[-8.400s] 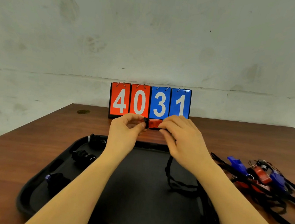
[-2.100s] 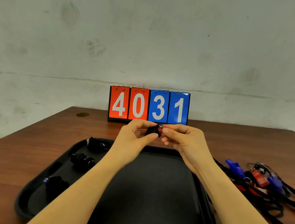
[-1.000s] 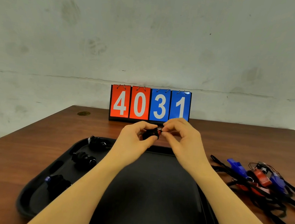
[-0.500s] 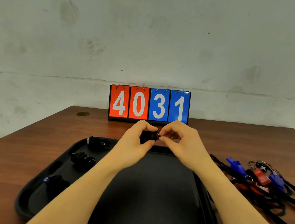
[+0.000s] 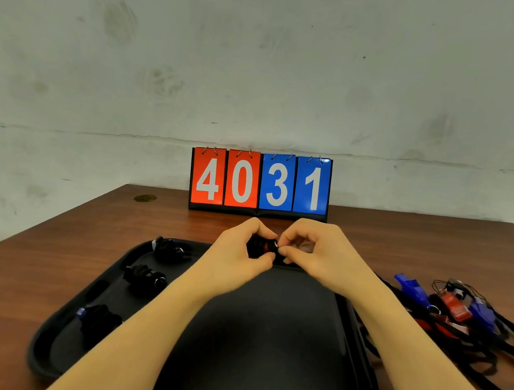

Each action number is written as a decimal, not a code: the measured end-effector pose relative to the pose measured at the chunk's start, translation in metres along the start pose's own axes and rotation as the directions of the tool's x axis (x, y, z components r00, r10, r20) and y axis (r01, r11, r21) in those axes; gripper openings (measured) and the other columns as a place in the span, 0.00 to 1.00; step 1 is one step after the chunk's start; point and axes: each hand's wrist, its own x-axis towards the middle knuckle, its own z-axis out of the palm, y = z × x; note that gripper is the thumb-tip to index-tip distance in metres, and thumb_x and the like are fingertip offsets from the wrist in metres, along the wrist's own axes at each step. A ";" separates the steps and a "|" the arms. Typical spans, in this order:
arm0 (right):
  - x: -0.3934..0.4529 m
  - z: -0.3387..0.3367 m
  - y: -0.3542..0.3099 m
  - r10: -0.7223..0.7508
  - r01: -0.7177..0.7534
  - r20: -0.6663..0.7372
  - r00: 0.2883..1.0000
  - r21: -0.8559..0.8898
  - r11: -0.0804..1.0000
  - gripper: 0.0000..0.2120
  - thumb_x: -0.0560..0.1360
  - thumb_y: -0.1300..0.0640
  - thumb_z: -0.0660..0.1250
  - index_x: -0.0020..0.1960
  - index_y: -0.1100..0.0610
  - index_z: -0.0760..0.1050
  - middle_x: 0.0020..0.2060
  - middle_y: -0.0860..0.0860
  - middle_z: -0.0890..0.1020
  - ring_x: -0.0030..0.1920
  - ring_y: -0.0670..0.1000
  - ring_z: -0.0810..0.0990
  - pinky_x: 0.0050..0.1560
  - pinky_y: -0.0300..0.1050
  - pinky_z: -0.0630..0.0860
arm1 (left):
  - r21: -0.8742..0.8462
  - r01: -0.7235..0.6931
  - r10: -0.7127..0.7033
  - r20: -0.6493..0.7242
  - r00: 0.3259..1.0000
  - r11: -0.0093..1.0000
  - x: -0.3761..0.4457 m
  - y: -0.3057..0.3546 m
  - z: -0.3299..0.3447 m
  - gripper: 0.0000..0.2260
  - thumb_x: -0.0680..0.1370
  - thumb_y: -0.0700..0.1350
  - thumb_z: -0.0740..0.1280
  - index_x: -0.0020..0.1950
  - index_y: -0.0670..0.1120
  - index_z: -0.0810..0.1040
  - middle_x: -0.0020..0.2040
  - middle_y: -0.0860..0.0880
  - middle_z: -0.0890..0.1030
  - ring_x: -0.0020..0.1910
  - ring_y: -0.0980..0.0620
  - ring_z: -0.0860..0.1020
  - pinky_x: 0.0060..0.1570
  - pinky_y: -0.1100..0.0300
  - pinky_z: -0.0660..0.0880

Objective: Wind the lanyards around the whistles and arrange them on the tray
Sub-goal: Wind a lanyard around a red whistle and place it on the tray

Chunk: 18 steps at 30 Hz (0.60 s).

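on the brown wooden table (image 5: 56,270) sits a black plastic tray (image 5: 268,335). above its far edge, the left hand (image 5: 238,255) grips a red whistle wrapped in black lanyard (image 5: 260,246), while the right hand (image 5: 315,256) pinches its end.

Wound whistle (image 5: 262,247) mostly hidden between left hand (image 5: 238,255) and right hand (image 5: 321,259); lanyard end not discernible. Both forearms cut off at bottom edge. Tray (image 5: 49,354) near rim partly hidden. Lanyard pile (image 5: 466,340) runs off right edge; tangle unreadable.
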 end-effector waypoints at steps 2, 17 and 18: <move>0.000 -0.001 0.000 -0.001 0.002 0.013 1.000 -0.028 1.000 0.05 0.73 0.60 0.68 0.43 0.51 0.77 0.41 0.44 0.78 0.42 0.44 0.79 0.48 0.39 0.77 | 0.001 0.001 -0.001 -0.002 1.000 1.000 0.000 0.001 0.000 0.11 0.74 0.43 0.68 0.55 0.51 0.74 0.50 0.58 0.77 0.51 0.63 0.75 0.49 0.70 0.71; -0.001 0.004 -0.005 -0.104 0.096 -0.051 0.993 -0.146 0.985 0.09 0.69 0.64 0.69 0.39 0.54 0.69 0.34 0.42 0.70 0.33 0.40 0.70 0.38 0.30 0.70 | -0.127 0.020 -0.013 0.055 0.998 0.992 0.001 0.007 -0.001 0.10 0.76 0.41 0.65 0.53 0.54 0.72 0.48 0.59 0.77 0.42 0.67 0.75 0.44 0.68 0.71; 0.000 0.005 -0.005 -0.124 0.112 -0.064 0.990 -0.166 0.980 0.09 0.69 0.64 0.68 0.40 0.54 0.69 0.35 0.42 0.69 0.34 0.40 0.70 0.38 0.31 0.70 | -0.148 0.024 -0.017 0.048 0.999 0.989 0.001 0.007 -0.001 0.09 0.76 0.41 0.65 0.52 0.54 0.72 0.47 0.59 0.76 0.39 0.67 0.75 0.43 0.68 0.70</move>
